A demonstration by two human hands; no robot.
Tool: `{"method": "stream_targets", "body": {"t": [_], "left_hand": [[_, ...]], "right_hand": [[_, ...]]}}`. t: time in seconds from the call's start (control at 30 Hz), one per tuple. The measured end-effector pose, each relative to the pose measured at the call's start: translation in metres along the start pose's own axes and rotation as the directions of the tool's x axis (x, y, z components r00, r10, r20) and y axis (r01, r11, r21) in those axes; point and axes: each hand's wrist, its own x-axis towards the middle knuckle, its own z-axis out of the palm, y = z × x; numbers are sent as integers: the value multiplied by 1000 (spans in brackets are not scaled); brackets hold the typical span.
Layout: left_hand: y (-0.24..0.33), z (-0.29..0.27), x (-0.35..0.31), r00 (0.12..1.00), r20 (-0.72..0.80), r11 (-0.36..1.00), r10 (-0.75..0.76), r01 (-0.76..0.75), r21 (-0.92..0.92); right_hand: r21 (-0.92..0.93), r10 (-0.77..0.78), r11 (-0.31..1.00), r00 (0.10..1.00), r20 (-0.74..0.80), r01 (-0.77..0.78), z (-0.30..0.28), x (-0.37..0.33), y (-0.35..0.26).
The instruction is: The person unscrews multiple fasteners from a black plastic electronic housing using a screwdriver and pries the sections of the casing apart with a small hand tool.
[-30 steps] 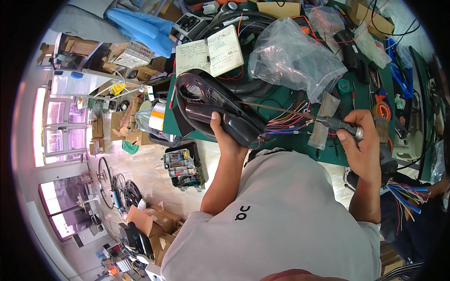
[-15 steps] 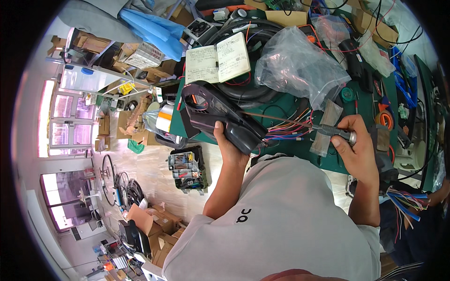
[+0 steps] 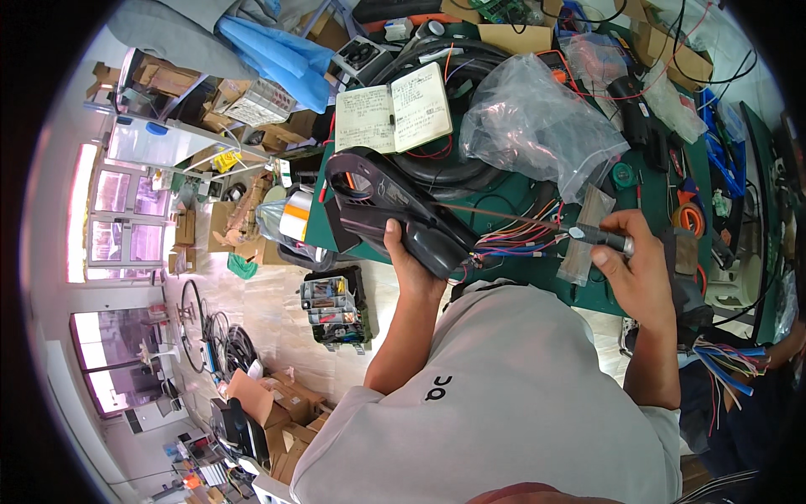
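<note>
My left hand [image 3: 413, 267] is wrapped around a black plastic charging gun [image 3: 401, 210] with a ring-shaped opening at its upper end, the thumb lying along its side. In my right hand [image 3: 636, 260] is a long-shafted screwdriver [image 3: 598, 236], its grey handle pinched between thumb and fingers. Its thin shaft [image 3: 499, 213] runs leftward to the side of the charging gun, where the tip cannot be made out. Several coloured wires [image 3: 516, 242] spread out by the gun's lower right end; whether they come from inside it is hidden.
An open notebook [image 3: 420, 107] lies beyond the gun on the green table [image 3: 604, 296], near coiled black cable [image 3: 462, 175]. A clear plastic bag [image 3: 537, 118], another black gun-shaped part [image 3: 631, 109] and orange tape [image 3: 690, 220] lie around. A toolbox [image 3: 334, 307] stands on the floor at left.
The right hand's fingers and the screwdriver handle have shifted slightly, the shaft still reaching the charging gun. The left hand's grip looks the same.
</note>
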Motion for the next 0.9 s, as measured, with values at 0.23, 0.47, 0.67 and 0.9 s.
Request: {"method": "stream_targets", "body": {"t": [0.23, 0.47, 0.67, 0.9], "left_hand": [[2, -5, 5, 1000, -31, 1000, 7, -7, -6], [5, -13, 7, 999, -36, 1000, 21, -22, -17], [4, -16, 9, 998, -60, 1000, -8, 7, -14], [5, -15, 9, 999, -40, 999, 7, -9, -36]], "right_hand": [[-54, 46, 998, 995, 93, -41, -5, 4, -8], [-9, 83, 997, 988, 131, -83, 2, 9, -3], [16, 17, 1000, 998, 60, -18, 5, 10, -2], [-40, 146, 989, 974, 173, -141, 0, 11, 4]]}}
